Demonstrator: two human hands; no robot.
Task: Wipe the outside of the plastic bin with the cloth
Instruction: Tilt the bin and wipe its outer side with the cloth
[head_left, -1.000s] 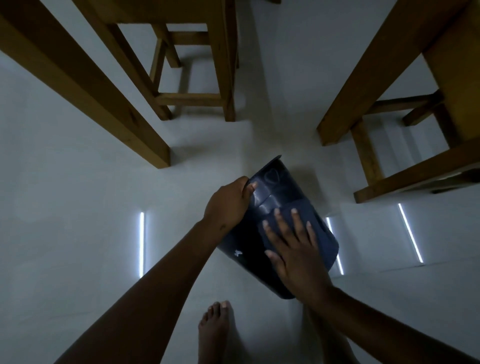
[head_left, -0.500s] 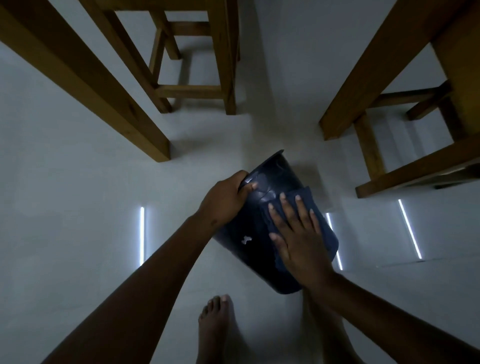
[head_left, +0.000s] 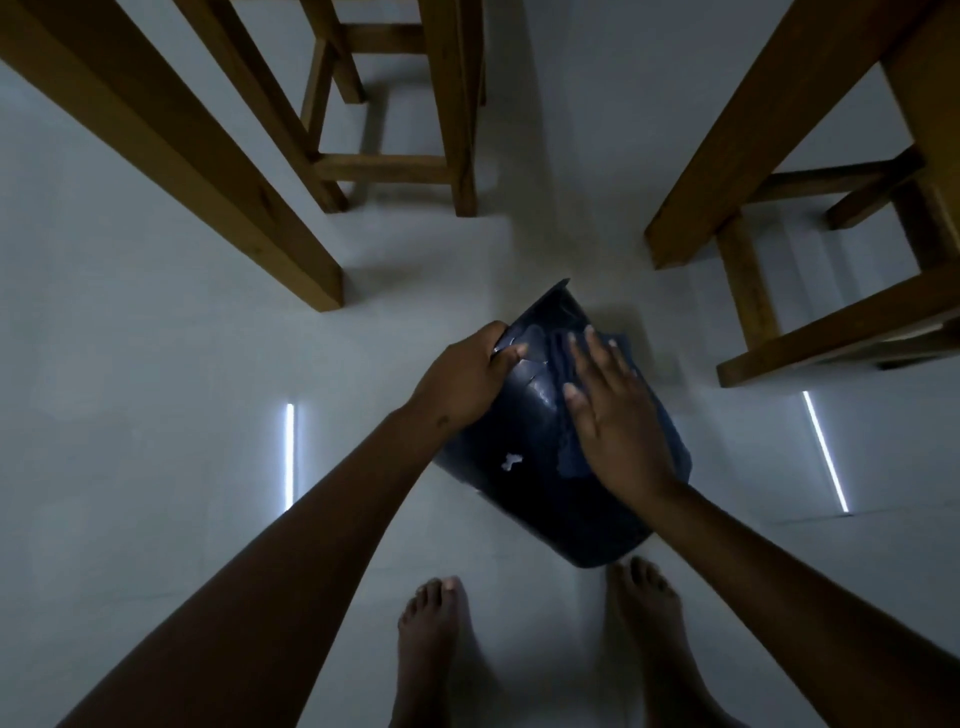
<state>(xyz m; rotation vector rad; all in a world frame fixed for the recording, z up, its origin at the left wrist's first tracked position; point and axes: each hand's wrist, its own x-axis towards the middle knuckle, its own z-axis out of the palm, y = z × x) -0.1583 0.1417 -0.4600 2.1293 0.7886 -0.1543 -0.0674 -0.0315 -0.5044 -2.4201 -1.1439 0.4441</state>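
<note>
A dark blue plastic bin (head_left: 524, 467) lies tilted on its side above the floor, its closed end toward my feet and its far end pointing away. My left hand (head_left: 462, 384) grips the bin's far left edge, thumb over the wall. My right hand (head_left: 618, 421) lies flat with fingers spread on a dark blue cloth (head_left: 569, 452), pressing it against the bin's upper wall. Most of the cloth is hidden under my palm. A small white mark shows on the bin's side.
Wooden table legs and a stool (head_left: 395, 130) stand at the far left and centre. More wooden legs and rails (head_left: 779, 234) stand at the right. The pale floor (head_left: 156, 415) reflects strip lights. My bare feet (head_left: 436, 644) are below the bin.
My right hand slid the cloth up the bin's wall, away from me toward the far end. The left hand kept its grip on the far edge. Both feet are in view now.
</note>
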